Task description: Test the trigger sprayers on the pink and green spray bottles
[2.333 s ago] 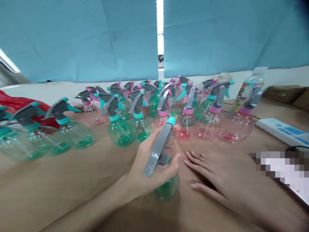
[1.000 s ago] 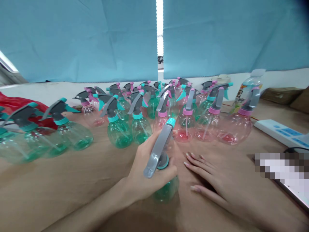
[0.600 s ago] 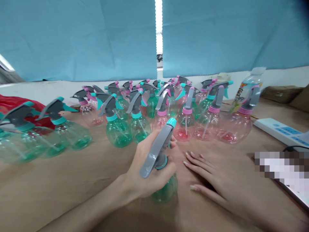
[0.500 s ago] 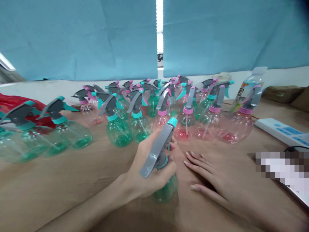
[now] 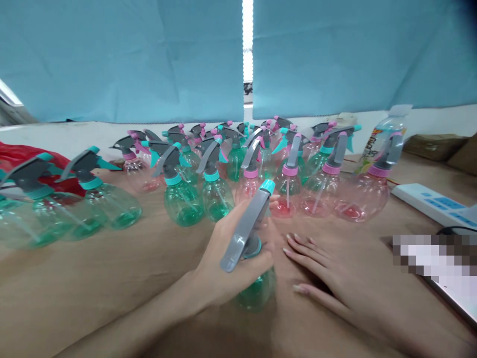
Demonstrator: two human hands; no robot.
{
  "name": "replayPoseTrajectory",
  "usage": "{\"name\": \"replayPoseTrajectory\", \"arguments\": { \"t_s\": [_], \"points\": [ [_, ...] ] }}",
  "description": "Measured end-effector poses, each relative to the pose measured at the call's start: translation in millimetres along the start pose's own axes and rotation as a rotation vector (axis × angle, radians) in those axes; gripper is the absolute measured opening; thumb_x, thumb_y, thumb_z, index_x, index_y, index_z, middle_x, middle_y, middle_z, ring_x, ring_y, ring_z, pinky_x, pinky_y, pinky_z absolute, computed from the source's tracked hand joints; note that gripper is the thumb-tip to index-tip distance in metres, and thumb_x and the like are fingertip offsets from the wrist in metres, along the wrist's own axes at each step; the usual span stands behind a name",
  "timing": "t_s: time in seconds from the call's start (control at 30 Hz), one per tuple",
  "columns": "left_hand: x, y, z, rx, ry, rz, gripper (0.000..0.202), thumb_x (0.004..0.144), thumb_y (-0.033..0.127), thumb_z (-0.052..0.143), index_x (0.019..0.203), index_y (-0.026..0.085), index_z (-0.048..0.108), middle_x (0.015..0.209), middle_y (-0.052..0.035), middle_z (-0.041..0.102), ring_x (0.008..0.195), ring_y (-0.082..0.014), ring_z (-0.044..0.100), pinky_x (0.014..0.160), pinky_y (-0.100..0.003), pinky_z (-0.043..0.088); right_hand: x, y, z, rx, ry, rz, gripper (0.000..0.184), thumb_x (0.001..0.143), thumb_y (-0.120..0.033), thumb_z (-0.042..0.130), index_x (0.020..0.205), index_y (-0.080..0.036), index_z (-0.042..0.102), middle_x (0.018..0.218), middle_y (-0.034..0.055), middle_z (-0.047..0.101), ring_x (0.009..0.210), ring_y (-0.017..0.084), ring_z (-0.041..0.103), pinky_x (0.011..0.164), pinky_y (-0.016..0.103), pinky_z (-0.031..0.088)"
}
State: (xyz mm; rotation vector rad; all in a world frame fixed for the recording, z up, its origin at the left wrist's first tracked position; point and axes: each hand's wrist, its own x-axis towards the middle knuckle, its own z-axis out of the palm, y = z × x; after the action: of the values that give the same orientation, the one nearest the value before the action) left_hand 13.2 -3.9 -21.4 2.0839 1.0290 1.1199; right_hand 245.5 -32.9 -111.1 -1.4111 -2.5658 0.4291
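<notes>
My left hand (image 5: 223, 263) is wrapped around the neck of a green spray bottle (image 5: 257, 293) with a grey head and turquoise nozzle. The bottle stands upright on the brown table (image 5: 149, 278), its nozzle facing away from me; the trigger is mostly hidden by the fingers. My right hand (image 5: 331, 278) lies on the table just right of that bottle, fingers stretched out and holding nothing. Beyond the hands stand several more spray bottles, among them a green one (image 5: 184, 204) with a turquoise collar and a pink one (image 5: 285, 204) with a pink collar.
More green spray bottles (image 5: 115, 206) stand at the left before a red plastic bag (image 5: 44, 154). At the right are a large pink spray bottle (image 5: 363, 194), a clear drink bottle (image 5: 387, 129), a white power strip (image 5: 436, 201) and a pixelated flat object (image 5: 439, 268). A blue curtain (image 5: 130, 59) hangs behind.
The spray bottle's head has shifted very slightly to the right in my left hand, and the fingers beyond it have moved a little. My right hand is still.
</notes>
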Motion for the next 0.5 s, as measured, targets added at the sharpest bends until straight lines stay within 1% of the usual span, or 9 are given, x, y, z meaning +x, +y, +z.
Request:
{"name": "replayPoseTrajectory", "arguments": {
  "t_s": [0.07, 0.2, 0.33, 0.5],
  "points": [
    [-0.6, 0.4, 0.6, -0.008, 0.024, -0.013, 0.022, 0.069, 0.017, 0.055, 0.090, 0.025, 0.055, 0.084, -0.0013, 0.060, 0.070, -0.0182, 0.059, 0.067, -0.034, 0.054, 0.3, 0.0, -0.6, 0.005, 0.005, -0.006, 0.060, 0.098, -0.054, 0.043, 0.147, -0.020, 0.041, 0.155, 0.0072, 0.033, 0.143, 0.030, 0.029, 0.115, 0.053, 0.030],
    [-1.2, 1.1, 1.0, -0.009, 0.050, -0.018, 0.017, 0.069, 0.016, 0.056, 0.083, 0.025, 0.052, 0.077, 0.0004, 0.058, 0.062, -0.0158, 0.055, 0.061, -0.032, 0.053, -0.5, 2.2, 1.3, 0.018, 0.043, -0.030, 0.057, 0.098, -0.052, 0.045, 0.147, -0.023, 0.042, 0.155, 0.0067, 0.034, 0.142, 0.030, 0.032, 0.115, 0.053, 0.032],
    [-1.9, 0.3, 1.7, -0.005, 0.061, -0.010, 0.019, 0.071, 0.016, 0.055, 0.088, 0.025, 0.055, 0.076, 0.0010, 0.060, 0.061, -0.0158, 0.056, 0.061, -0.032, 0.054, -1.1, 3.0, 3.0, 0.015, 0.057, -0.032, 0.056, 0.098, -0.052, 0.046, 0.147, -0.025, 0.042, 0.155, 0.0059, 0.034, 0.142, 0.030, 0.033, 0.114, 0.053, 0.033],
    [-2.5, 0.3, 2.6, 0.027, 0.065, -0.003, 0.016, 0.069, 0.014, 0.055, 0.079, 0.025, 0.051, 0.075, 0.0012, 0.058, 0.065, -0.0165, 0.057, 0.062, -0.032, 0.053, -0.4, 0.8, 1.3, 0.019, 0.056, -0.029, 0.055, 0.098, -0.050, 0.045, 0.146, -0.025, 0.043, 0.155, 0.0058, 0.034, 0.141, 0.030, 0.033, 0.114, 0.053, 0.033]
  ]
}}
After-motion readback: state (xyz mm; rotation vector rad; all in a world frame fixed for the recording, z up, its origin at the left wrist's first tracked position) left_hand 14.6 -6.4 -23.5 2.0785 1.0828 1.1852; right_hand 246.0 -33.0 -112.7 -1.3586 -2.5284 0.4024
